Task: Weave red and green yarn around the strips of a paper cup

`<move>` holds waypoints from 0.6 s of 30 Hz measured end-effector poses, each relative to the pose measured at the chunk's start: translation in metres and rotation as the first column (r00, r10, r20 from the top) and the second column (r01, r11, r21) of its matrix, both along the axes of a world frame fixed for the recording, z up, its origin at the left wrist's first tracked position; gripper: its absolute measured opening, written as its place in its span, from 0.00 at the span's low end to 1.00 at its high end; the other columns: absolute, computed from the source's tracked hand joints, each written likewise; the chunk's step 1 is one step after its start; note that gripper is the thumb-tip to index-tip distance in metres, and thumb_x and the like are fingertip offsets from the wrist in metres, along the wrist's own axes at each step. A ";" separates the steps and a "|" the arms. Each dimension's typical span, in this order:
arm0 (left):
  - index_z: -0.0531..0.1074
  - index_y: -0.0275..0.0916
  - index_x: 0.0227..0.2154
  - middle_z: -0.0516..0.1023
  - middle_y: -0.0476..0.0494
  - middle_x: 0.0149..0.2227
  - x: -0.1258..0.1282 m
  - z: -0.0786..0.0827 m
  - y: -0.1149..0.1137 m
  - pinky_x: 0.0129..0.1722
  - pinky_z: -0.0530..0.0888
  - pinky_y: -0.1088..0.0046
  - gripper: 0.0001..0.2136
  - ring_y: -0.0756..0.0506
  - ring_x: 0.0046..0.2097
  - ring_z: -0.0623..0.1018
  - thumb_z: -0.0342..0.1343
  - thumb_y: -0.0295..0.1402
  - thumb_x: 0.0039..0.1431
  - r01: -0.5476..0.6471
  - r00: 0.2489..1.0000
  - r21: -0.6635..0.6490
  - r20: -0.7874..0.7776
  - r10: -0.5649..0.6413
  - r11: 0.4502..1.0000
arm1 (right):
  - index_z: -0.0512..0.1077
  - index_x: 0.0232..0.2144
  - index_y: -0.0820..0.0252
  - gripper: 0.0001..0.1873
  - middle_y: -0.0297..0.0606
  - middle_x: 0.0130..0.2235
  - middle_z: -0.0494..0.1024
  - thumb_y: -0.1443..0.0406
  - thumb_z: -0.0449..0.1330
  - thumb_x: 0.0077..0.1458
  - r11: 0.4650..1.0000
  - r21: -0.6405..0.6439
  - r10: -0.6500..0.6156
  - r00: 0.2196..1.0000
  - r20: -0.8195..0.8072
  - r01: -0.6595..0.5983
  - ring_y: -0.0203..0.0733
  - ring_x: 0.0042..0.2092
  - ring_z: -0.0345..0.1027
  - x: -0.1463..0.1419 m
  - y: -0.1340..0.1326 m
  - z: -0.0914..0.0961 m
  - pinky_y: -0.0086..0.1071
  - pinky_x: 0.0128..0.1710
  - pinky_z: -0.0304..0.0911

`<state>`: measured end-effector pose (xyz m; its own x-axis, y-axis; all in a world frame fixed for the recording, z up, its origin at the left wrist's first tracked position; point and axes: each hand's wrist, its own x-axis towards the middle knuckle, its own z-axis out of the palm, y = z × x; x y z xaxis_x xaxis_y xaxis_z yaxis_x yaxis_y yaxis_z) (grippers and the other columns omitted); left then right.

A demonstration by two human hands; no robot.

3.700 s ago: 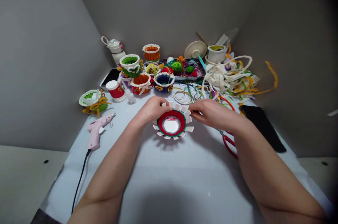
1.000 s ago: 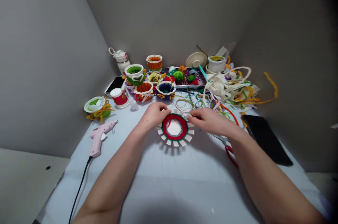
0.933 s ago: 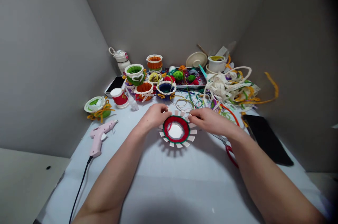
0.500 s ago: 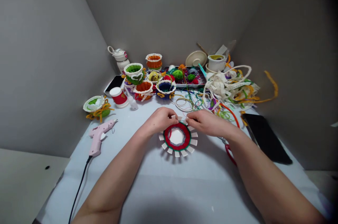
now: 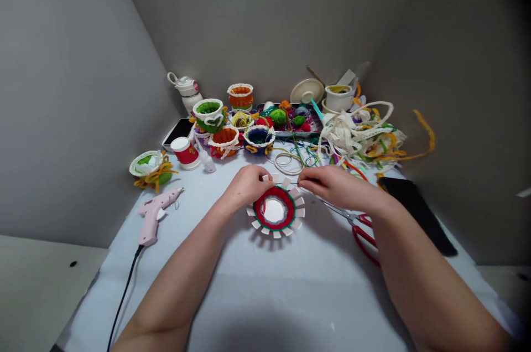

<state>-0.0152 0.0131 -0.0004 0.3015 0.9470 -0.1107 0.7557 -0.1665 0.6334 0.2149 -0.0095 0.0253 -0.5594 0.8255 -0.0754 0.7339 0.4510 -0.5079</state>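
A paper cup cut into splayed white strips [image 5: 297, 212] has red and green yarn woven round its inside. My left hand [image 5: 249, 186] pinches its far left rim between thumb and fingers. A thin green yarn [image 5: 292, 183] stretches from the cup's far side to my right hand [image 5: 321, 183], whose fingers are closed on the strand. Red-handled scissors [image 5: 352, 219] lie on the table under my right wrist, partly hidden by the forearm.
A pink glue gun [image 5: 155, 213] with a black cord lies left. Several yarn-woven cups [image 5: 208, 115], a red-and-white paper cup [image 5: 185, 154] and a tray of yarn balls [image 5: 305, 133] stand behind. At right are tangled white lace trims [image 5: 344, 130] and a black phone [image 5: 417, 213].
My right hand has moved right, away from the cup, drawing the green yarn out straight. The cup has tilted and shifted slightly left with my left hand. More of the scissors shows.
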 end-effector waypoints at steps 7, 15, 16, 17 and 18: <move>0.80 0.37 0.27 0.75 0.47 0.23 0.002 0.000 -0.003 0.30 0.61 0.72 0.08 0.48 0.28 0.68 0.58 0.35 0.51 -0.024 0.998 -0.014 -0.052 0.023 1.000 | 0.72 0.32 0.59 0.12 0.39 0.33 0.77 0.65 0.51 0.62 0.981 0.192 0.030 0.999 0.043 -0.038 0.39 0.34 0.66 -0.012 -0.015 0.005 0.32 0.32 0.51; 0.79 0.38 0.26 0.74 0.47 0.22 -0.001 -0.001 -0.001 0.30 0.61 0.72 0.09 0.48 0.27 0.68 0.58 0.37 0.51 -0.017 0.998 -0.028 -0.069 0.015 0.999 | 0.70 0.28 0.59 0.10 0.39 0.32 0.74 0.68 0.51 0.59 0.976 0.173 0.107 0.982 0.153 -0.133 0.39 0.34 0.64 -0.014 -0.020 0.010 0.32 0.32 0.51; 0.79 0.38 0.26 0.74 0.46 0.22 -0.001 -0.001 -0.001 0.29 0.61 0.72 0.09 0.48 0.27 0.68 0.57 0.37 0.51 -0.019 0.997 -0.027 -0.073 0.017 0.999 | 0.71 0.29 0.60 0.10 0.40 0.32 0.74 0.68 0.51 0.59 0.975 0.174 0.113 0.982 0.153 -0.139 0.39 0.34 0.64 -0.014 -0.020 0.011 0.32 0.33 0.51; 0.79 0.37 0.26 0.75 0.46 0.22 -0.001 -0.001 -0.001 0.29 0.61 0.72 0.09 0.48 0.27 0.68 0.57 0.37 0.51 -0.018 0.997 -0.024 -0.077 0.017 1.000 | 0.71 0.29 0.60 0.10 0.40 0.32 0.74 0.68 0.51 0.60 0.974 0.174 0.122 0.981 0.150 -0.148 0.39 0.35 0.64 -0.014 -0.020 0.010 0.32 0.33 0.52; 0.79 0.37 0.26 0.76 0.45 0.23 -0.001 -0.001 -0.001 0.29 0.61 0.72 0.09 0.48 0.27 0.69 0.57 0.37 0.51 -0.016 0.997 -0.021 -0.081 0.015 1.000 | 0.71 0.30 0.60 0.10 0.40 0.33 0.74 0.68 0.51 0.60 0.972 0.175 0.133 0.981 0.144 -0.157 0.40 0.35 0.65 -0.014 -0.020 0.010 0.32 0.34 0.52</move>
